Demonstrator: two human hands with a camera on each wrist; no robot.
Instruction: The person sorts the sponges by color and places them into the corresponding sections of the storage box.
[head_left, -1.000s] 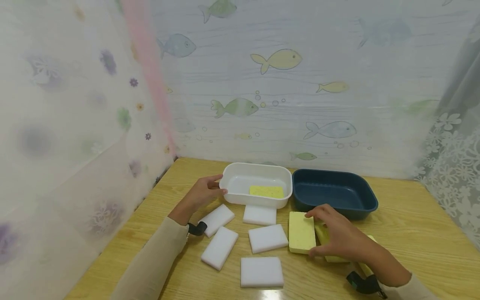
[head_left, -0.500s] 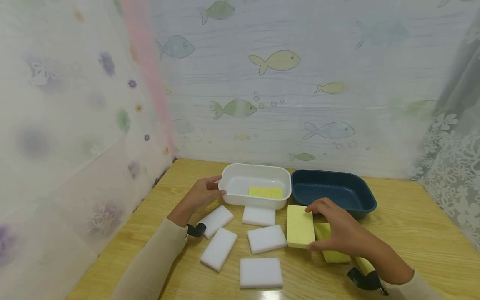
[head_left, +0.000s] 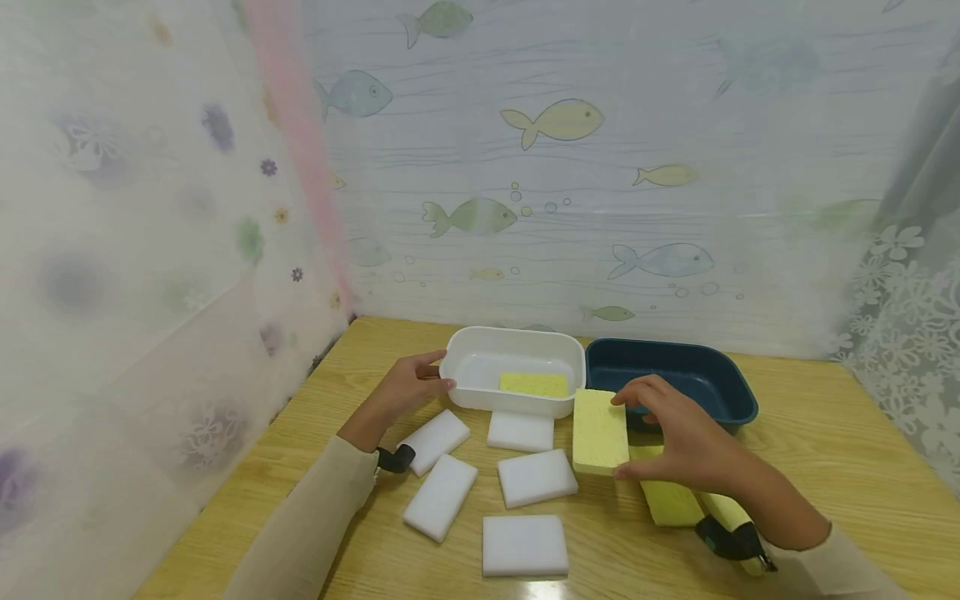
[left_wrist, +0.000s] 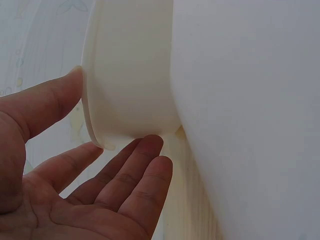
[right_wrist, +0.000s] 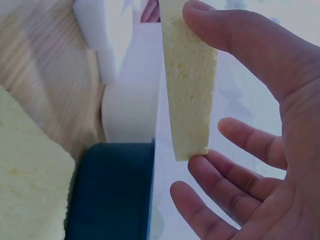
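My right hand (head_left: 693, 442) pinches the short ends of a yellow sponge (head_left: 600, 432) between thumb and fingertips. The sponge is raised above the table, in front of the gap between the two basins. In the right wrist view its narrow side (right_wrist: 190, 95) faces the camera. My left hand (head_left: 408, 387) holds the left end of the white basin (head_left: 468, 397), thumb and fingertips against its rim and wall, as the left wrist view shows. Another yellow sponge (head_left: 534, 384) lies inside the white basin. Beside it stands a dark blue basin (head_left: 667, 358).
Several white sponges lie on the wooden table (head_left: 825, 467) in front of the white basin, including one nearest me (head_left: 525, 545). Under and beside my right hand lie more yellow sponges, one (head_left: 669, 497) partly covered. A fish-print curtain (head_left: 555, 208) hangs behind.
My right hand has lifted the yellow sponge off the table and moved it away from me, up toward the basins. The left hand keeps its place on the white basin.
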